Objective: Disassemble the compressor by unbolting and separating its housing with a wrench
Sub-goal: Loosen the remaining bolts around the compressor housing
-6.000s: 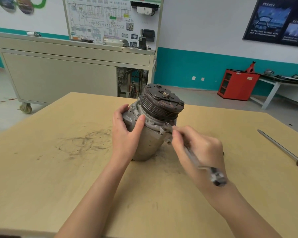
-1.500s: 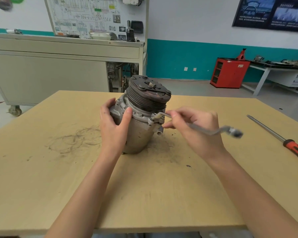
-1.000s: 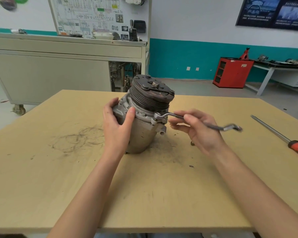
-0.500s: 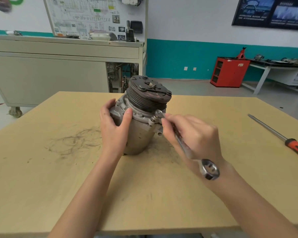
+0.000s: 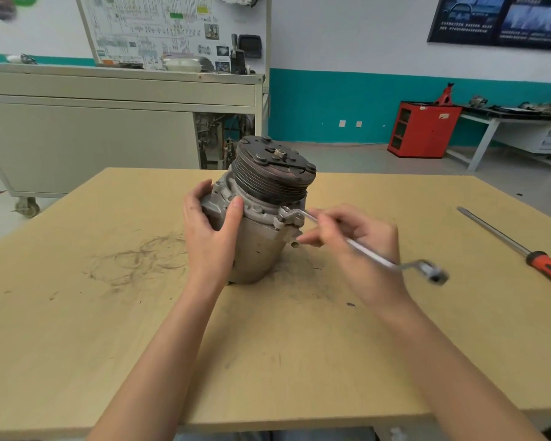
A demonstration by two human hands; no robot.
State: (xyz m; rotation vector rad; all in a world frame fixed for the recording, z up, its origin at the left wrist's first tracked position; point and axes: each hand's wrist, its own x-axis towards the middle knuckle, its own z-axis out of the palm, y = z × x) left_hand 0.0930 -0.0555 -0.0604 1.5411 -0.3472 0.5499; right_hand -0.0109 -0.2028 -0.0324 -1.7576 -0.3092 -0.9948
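A grey metal compressor (image 5: 258, 237) with a dark ribbed pulley (image 5: 272, 173) on top stands tilted in the middle of the wooden table (image 5: 109, 329). My left hand (image 5: 209, 230) grips its housing from the left, thumb across the front. A silver offset ring wrench (image 5: 372, 254) sits with one end on a bolt at the housing's right flange (image 5: 288, 214). Its shaft runs right and toward me, the free end blurred. My right hand (image 5: 360, 246) holds the shaft, fingers curled around it.
A long screwdriver (image 5: 519, 249) with a red and black handle lies on the table at the right. Dark scuff marks (image 5: 140, 259) cover the tabletop left of the compressor. Behind the table stand a grey wheeled cabinet (image 5: 93, 138) and a red cabinet (image 5: 423, 128).
The wrench's free end has swung from pointing toward me out to the right, its ring end still on the flange bolt. My left hand has kept its grip on the housing.
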